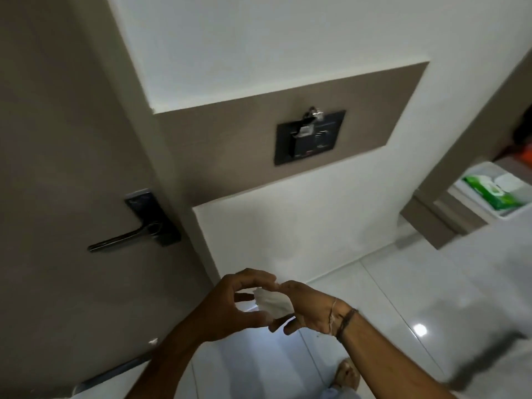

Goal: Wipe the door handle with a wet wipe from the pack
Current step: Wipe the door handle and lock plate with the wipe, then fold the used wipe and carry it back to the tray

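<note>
The first part of the job looks done: a white wet wipe (pixel 272 302) is out of the pack and sits between the two hands, low in the view and in front of the body. The right hand (pixel 309 308) holds it, with the wipe lying across the palm and fingers curled loosely under it, while the left hand (pixel 230 300) meets it with thumb and fingers spread in an open arc, the fingertips touching the wipe's near edge as if unfolding or bunching it. The picture is soft with motion, so whether the left fingers truly pinch the sheet or only brush it is hard to say. The green pack (pixel 496 192) rests in a white tray (pixel 472 203) well off to the right, apart from both hands. The door handle (pixel 123 239), a dark lever on a black lock plate (pixel 152 216), stands out from the grey-brown door (pixel 57 168) up and to the left, untouched and well clear of the wipe. What is left, by this showing, is the main thing: carrying the wipe over and rubbing the lever along its length.
</note>
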Motion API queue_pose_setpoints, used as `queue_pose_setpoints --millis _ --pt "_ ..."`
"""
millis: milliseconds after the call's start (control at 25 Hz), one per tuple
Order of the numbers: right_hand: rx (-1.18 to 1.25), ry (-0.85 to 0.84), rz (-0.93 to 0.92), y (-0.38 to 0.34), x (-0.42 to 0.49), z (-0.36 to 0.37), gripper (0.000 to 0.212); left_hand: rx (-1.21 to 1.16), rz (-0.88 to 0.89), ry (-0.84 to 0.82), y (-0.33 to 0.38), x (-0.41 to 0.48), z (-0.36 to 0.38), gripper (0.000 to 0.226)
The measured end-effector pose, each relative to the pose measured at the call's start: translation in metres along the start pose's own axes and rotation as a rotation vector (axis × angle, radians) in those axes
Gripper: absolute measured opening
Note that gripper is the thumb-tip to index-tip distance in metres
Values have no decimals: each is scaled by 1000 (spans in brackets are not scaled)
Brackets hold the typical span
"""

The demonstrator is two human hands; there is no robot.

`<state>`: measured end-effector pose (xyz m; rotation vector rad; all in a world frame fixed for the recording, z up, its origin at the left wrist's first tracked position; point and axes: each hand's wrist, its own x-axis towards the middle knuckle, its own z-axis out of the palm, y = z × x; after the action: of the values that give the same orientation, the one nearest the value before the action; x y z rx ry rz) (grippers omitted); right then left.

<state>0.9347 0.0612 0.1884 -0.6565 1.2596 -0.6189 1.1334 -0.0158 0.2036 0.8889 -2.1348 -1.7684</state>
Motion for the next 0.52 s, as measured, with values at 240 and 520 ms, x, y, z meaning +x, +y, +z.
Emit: queue_pose_setpoints --millis 240,520 --pt "47 114 -15 21 -70 -136 45 52 21 -18 41 122 108 13" --pt "281 501 -307 67 -170 -300 60 67 -77 -59 114 273 254 22"
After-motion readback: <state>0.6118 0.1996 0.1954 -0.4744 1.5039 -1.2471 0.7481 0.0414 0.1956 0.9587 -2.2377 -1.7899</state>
